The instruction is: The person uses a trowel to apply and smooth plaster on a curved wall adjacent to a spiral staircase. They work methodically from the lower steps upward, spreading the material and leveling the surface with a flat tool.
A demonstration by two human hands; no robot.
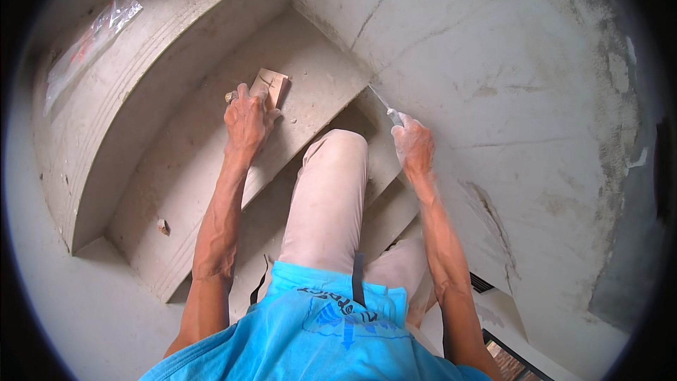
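My left hand (247,121) is closed on a small wooden block (277,85), its fingers bent over the block's near side. The block is low over the concrete stair tread (204,92); whether it touches the surface is hard to tell. In my right hand (415,144) is the pale, dusty handle of a thin-bladed tool (394,116), perhaps a scraper or narrow trowel. Its blade points up and left to the corner where the tread's end meets the grey plastered wall (458,56). A small tan lump (230,97) lies beside the left knuckles.
Higher steps with curved edges (141,92) rise at the left, and a crumpled clear plastic bag (92,42) lies on one. A loose chip (163,226) rests on the tread. My knee (338,148) is between my arms, above lower steps (386,162). Cracks mark the right wall.
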